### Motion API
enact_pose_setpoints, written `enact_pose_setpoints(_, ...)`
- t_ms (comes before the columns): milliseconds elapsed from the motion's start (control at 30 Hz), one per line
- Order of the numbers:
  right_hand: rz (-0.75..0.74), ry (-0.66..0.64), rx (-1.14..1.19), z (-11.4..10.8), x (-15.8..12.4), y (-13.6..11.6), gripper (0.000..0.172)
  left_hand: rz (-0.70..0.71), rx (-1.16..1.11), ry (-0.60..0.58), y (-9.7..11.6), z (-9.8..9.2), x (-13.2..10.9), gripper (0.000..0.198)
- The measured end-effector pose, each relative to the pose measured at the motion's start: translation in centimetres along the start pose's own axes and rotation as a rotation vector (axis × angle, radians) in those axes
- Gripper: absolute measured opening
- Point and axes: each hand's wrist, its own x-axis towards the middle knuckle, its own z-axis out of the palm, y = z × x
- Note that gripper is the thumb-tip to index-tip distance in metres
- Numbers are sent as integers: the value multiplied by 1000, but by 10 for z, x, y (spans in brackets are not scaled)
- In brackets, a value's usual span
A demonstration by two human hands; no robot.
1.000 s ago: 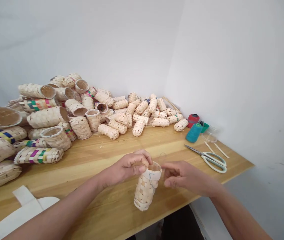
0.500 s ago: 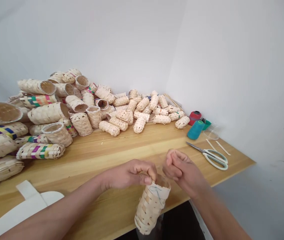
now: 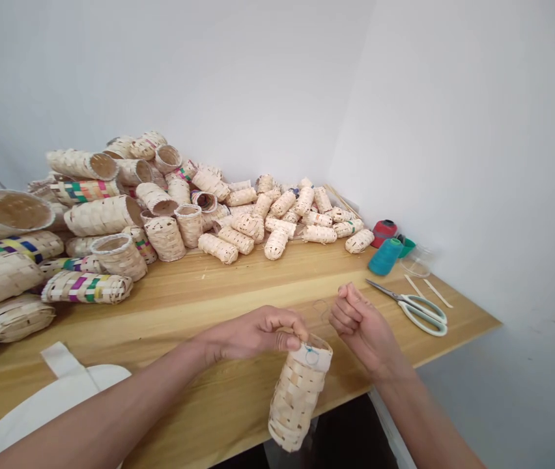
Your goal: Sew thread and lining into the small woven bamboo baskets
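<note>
A pale woven basket (image 3: 297,397) hangs tilted over the table's front edge, its open rim upward. My left hand (image 3: 270,335) pinches that rim at its left side, thumb outside and fingers partly hidden behind it. Blue-green thread (image 3: 311,355) forms a small loop on the white band below the rim. To the right of the basket and apart from it is my right hand (image 3: 358,322), its fingers curled closed. Thin thread (image 3: 323,307) curls in the air beside those fingers; what they pinch is too small to make out.
Woven baskets (image 3: 165,240) are piled along the wall at left and centre. On the right lie scissors (image 3: 417,306), a teal thread cone (image 3: 385,256), a red cone (image 3: 384,232) and pale strips (image 3: 438,293). A white flat piece (image 3: 62,404) rests at front left.
My right hand has moved slightly up and right, away from the rim. The thread on the band now shows as a small loop, and the basket has shifted slightly.
</note>
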Motion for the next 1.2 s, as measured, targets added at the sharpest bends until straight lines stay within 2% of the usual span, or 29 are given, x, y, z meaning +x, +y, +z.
enact_pose_setpoints(133, 19, 42, 82, -5, 3, 2, 23, 13, -2, -1, 0, 0, 0, 34)
enact_pose_setpoints(300, -55, 118, 143, -31, 4, -7, 28, 80, -19, -61, 5, -1, -1, 33)
enact_pose_setpoints(500, -107, 182, 165, -55, 0, -26, 23, 59, -97, -2, 3, -1, 0, 29)
enact_pose_setpoints(733, -146, 217, 193, -66, 7, -46, 23, 39, -65, 25, -1, -3, -2, 25)
enact_pose_setpoints(1000, -143, 213, 107, -65, 18, -46, 24, 25, -145, -1, 2, -4, -2, 22)
enact_pose_setpoints(1100, -104, 224, 31, -66, 15, -56, 26, 56, -270, 86, -4, -7, -5, 17)
enact_pose_setpoints(1200, -56, 249, -147, -71, 3, -73, 26, 112, -469, 289, -8, -12, -5, 13)
